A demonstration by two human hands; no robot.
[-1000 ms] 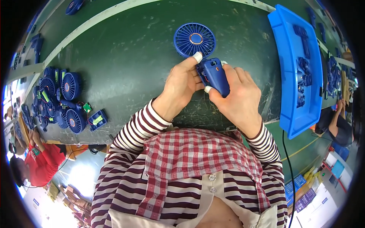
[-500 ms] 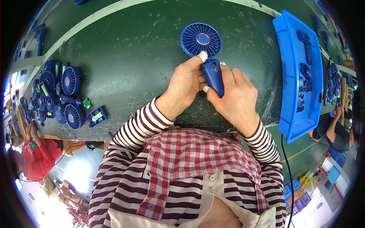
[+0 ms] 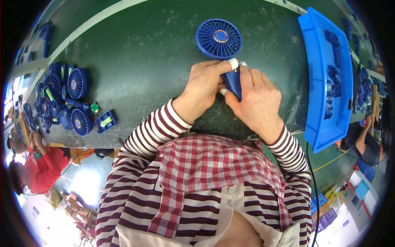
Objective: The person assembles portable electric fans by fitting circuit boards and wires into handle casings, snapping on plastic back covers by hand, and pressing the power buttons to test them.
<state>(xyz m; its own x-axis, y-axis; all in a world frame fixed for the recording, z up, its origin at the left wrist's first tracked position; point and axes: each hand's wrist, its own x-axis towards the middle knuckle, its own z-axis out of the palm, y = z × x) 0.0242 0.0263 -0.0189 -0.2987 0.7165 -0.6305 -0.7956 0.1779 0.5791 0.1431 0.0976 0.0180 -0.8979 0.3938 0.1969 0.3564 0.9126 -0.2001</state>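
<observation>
Between my hands is a blue handheld fan (image 3: 219, 38), its round slatted head pointing away from me and its tapered handle toward me. My left hand (image 3: 204, 84) closes round the upper handle from the left, with the thumb laid across the handle just below the head. From the right, my right hand (image 3: 258, 95) grips the handle, fingers along its side and thumb near its lower end. White covers sit on several fingertips. The handle's upper part, where a small window showed earlier, is now hidden under my left thumb.
A heap of blue fans and opened fan parts (image 3: 66, 96) lies on the green table (image 3: 148, 61) to the left, beside a small green circuit board (image 3: 95, 108) and an open handle shell (image 3: 106, 122). At right stands a blue bin (image 3: 309, 82) with dark blue parts. Other people sit at both sides.
My left thumb has slid from the bottom of the fan head down across the upper handle, covering its window. The fan has shifted slightly away from me. Both hands still hold it.
</observation>
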